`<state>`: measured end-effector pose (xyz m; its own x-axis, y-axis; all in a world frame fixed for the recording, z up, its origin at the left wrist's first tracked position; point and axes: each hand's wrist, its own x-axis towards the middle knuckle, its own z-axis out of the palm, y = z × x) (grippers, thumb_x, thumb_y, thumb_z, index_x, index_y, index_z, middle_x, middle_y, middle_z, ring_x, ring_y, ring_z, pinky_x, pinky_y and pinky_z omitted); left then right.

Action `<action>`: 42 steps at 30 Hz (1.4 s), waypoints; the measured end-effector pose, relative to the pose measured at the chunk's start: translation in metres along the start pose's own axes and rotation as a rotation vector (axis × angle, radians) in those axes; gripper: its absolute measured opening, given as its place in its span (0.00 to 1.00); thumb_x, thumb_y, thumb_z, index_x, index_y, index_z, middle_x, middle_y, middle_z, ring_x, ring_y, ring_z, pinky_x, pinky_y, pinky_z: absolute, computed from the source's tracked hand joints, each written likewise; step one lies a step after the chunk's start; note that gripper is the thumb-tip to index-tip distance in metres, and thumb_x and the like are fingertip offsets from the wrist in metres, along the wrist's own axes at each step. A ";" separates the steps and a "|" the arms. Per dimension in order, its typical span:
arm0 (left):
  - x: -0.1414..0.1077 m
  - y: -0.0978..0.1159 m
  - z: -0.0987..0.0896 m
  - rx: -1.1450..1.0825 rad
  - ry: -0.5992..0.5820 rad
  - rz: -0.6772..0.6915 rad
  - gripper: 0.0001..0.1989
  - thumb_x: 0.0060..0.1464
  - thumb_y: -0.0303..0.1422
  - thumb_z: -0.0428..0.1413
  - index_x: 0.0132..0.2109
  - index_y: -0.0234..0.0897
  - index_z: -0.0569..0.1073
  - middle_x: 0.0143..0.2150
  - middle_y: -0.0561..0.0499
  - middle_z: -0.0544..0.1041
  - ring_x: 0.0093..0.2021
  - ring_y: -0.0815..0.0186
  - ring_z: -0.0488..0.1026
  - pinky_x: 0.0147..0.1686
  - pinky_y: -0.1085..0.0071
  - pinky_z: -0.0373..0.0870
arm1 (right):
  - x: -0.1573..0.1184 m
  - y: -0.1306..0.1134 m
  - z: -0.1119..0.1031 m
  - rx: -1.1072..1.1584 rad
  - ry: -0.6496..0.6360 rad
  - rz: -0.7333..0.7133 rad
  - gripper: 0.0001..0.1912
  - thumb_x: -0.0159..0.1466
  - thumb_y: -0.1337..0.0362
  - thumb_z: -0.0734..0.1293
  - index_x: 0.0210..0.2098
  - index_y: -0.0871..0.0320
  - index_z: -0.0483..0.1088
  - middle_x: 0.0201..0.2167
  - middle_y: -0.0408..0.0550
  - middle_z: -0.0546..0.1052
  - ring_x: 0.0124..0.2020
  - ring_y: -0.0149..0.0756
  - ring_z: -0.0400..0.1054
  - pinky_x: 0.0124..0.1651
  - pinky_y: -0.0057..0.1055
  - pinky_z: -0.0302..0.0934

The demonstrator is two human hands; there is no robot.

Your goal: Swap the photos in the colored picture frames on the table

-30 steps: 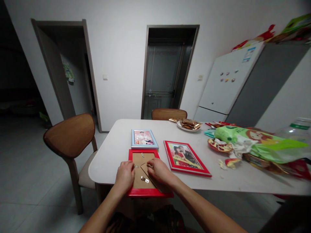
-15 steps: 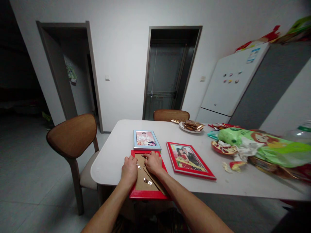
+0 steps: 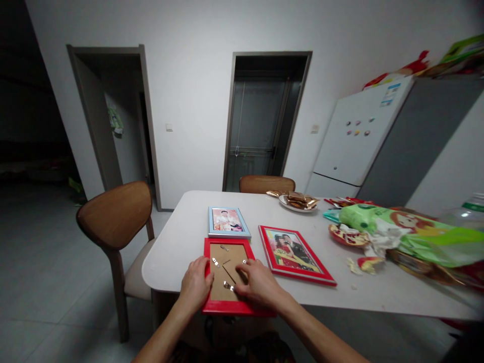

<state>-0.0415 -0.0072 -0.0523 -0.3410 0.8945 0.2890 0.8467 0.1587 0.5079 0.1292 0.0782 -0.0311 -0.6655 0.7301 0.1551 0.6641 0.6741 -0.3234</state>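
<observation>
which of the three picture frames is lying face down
The red frame nearest the person, between both hands: its brown backing board and metal clips show, while the blue frame and the other red one show their pictures.

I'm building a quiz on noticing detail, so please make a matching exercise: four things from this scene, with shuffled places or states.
Things
1. Left hand
2. Right hand
3. Gold packets
4. Light-blue frame

Places or states
A. Heaped on a white plate
B. Lying picture side up
C. By the lowest metal clip
D. At the left edge of the face-down red frame

Pairs: 1-D, 2-C, 3-A, 4-B
</observation>
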 end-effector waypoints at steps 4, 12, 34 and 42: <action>-0.001 0.000 0.003 -0.050 0.012 -0.009 0.16 0.48 0.28 0.48 0.47 0.35 0.64 0.49 0.47 0.67 0.49 0.64 0.61 0.49 0.69 0.55 | -0.001 -0.003 0.005 0.034 0.006 -0.011 0.16 0.49 0.60 0.63 0.38 0.57 0.70 0.36 0.50 0.70 0.36 0.36 0.62 0.36 0.26 0.52; 0.007 0.003 -0.003 -0.215 0.051 -0.043 0.16 0.48 0.31 0.49 0.45 0.34 0.66 0.44 0.45 0.70 0.47 0.61 0.64 0.47 0.66 0.58 | 0.009 -0.010 -0.019 0.045 0.033 0.016 0.14 0.47 0.63 0.63 0.33 0.59 0.71 0.33 0.51 0.70 0.33 0.35 0.63 0.33 0.25 0.53; 0.016 -0.107 -0.060 -0.509 0.146 -0.465 0.19 0.46 0.27 0.52 0.48 0.33 0.61 0.26 0.52 0.74 0.26 0.65 0.73 0.26 0.72 0.67 | 0.000 0.031 0.007 -0.002 0.063 0.275 0.23 0.52 0.67 0.59 0.48 0.65 0.61 0.38 0.59 0.71 0.38 0.41 0.65 0.38 0.30 0.55; 0.017 -0.083 -0.063 -0.168 0.264 -0.304 0.22 0.42 0.28 0.53 0.48 0.34 0.63 0.46 0.44 0.69 0.50 0.56 0.63 0.50 0.61 0.56 | 0.001 0.028 -0.006 0.936 0.125 0.478 0.33 0.48 0.71 0.58 0.54 0.64 0.52 0.37 0.54 0.73 0.32 0.36 0.69 0.32 0.28 0.61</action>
<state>-0.1429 -0.0317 -0.0386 -0.6757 0.6765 0.2929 0.6210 0.3083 0.7206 0.1491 0.0985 -0.0348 -0.3290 0.9389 -0.1008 0.2855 -0.0029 -0.9584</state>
